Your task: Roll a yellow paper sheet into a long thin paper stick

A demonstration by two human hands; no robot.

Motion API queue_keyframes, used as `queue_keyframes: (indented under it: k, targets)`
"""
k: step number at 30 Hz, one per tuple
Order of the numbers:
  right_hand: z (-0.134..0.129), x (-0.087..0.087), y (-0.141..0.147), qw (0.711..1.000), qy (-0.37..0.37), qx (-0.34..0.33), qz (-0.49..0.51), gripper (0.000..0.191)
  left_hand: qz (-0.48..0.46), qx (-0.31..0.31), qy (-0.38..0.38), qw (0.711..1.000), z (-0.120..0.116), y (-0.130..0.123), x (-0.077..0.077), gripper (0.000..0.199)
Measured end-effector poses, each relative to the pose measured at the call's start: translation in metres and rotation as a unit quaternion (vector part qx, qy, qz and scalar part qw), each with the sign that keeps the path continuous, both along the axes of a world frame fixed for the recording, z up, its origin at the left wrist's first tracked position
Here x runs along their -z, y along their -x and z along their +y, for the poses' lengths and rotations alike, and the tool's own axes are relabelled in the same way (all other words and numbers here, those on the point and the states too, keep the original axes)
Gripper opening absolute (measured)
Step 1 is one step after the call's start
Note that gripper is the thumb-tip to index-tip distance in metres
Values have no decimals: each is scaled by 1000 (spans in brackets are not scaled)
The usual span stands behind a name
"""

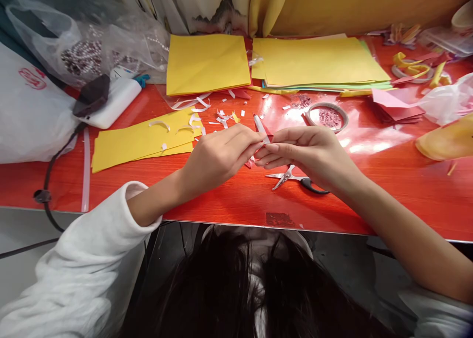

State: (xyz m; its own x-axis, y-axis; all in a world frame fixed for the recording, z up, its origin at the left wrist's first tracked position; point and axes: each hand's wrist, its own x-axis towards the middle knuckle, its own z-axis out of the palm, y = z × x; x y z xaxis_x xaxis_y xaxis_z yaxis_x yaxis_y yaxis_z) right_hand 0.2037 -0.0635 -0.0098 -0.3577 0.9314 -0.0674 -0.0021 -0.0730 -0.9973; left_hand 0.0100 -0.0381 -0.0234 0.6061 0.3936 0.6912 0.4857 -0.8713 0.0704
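My left hand and my right hand meet over the middle of the red table. Fingertips of both are pinched close together, and what lies between them is too small and covered to make out. A bit of red paper shows just beyond the fingertips, beside a slim white pen-like stick with a dark red tip. Under my right hand lie scissors, blades apart and pointing left, the black handle partly covered by the palm. White paper scraps are scattered past my left hand.
Yellow paper strips lie left. Yellow sheets and a paper stack stand along the back. A tape roll, red paper pieces and a yellowish cup are right. A bag of beads and a power bank-like white box sit back left.
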Motion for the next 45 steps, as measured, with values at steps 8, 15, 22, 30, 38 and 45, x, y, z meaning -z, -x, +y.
queue_keyframes:
  k: [8, 15, 22, 30, 38, 45]
  targets:
    - [-1, -2, 1, 999, -20, 7, -27, 21, 7, -10, -9, 1000, -2, -2, 0, 14]
    - [-2, -2, 2, 998, -32, 14, -44, 20, 10, -15, -10, 1000, -1, -2, 1, 16]
    - [-2, -2, 2, 998, -45, 20, -42, 17, 20, -15, -10, 1000, 0, -1, 1, 16]
    - [-5, 5, 3, 991, -98, 27, -83, 14, 51, -15, -35, 998, 1, -1, 3, 16]
    - [-8, 4, 4, 932, -244, 47, -263, 12, 73, -13, -60, 995, 2, -1, 5, 13]
    - [-9, 7, 4, 905, -290, 38, -310, 13, 102, -11, -35, 994, 0, 0, 4, 17]
